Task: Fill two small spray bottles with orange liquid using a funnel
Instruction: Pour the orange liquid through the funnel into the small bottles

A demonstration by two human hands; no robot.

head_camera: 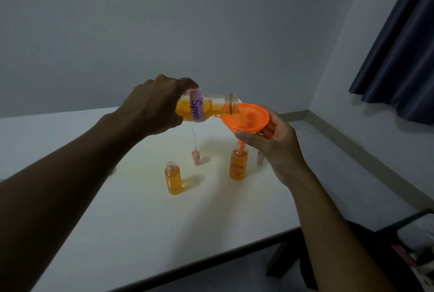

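Observation:
My left hand (155, 106) holds a clear supply bottle (209, 107) with a pink "Spray" label, tipped on its side. Its open mouth rests over the orange funnel (245, 118) and orange liquid runs into it. My right hand (274, 144) grips the funnel by its rim and cone. The funnel's spout sits in the neck of a small bottle (238, 165) that stands on the white table (141, 221) and holds orange liquid almost to the top. A second small bottle (173, 178), uncapped and full of orange liquid, stands to the left.
A pink spray cap (195, 156) with its thin dip tube pointing up stands behind the left bottle. Another pink cap (260, 158) is partly hidden behind my right hand. The table's front edge runs lower right; a dark bag (408, 244) and dark curtain (404, 45) are on the right.

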